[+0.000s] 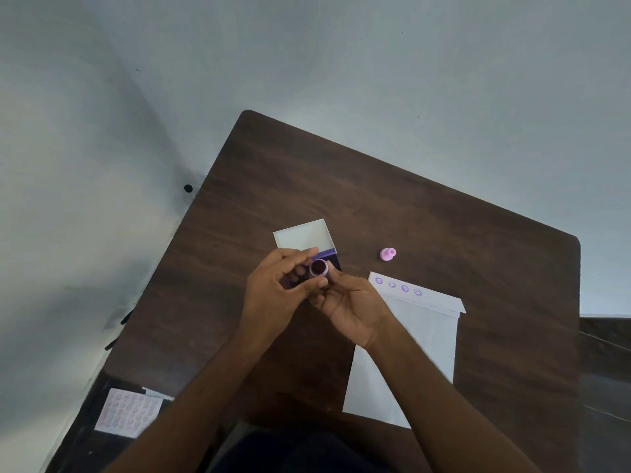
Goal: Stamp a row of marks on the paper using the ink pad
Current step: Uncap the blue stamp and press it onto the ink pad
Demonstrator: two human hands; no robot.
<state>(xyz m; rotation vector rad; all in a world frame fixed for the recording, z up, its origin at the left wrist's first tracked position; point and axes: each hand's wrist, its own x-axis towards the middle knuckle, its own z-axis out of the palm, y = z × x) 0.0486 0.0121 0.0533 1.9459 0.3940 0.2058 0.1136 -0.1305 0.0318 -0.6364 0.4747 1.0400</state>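
At frame centre I hold a small round purple stamp [319,268] with its dark inked face turned up, both grips clamped on it: left hand [273,291] curled round one side, right hand [351,308] pinching the other. Behind it sits the open purple ink pad box with its white lid [305,235]. The white paper sheet [409,339] lies right of centre on the dark wooden tabletop [444,227], four purple marks [398,286] along its top edge. Risks, as I judge them: wet ink smearing my fingertips, or a crooked fifth mark overlapping the row. A pink cap-like piece [388,254] lies nearby.
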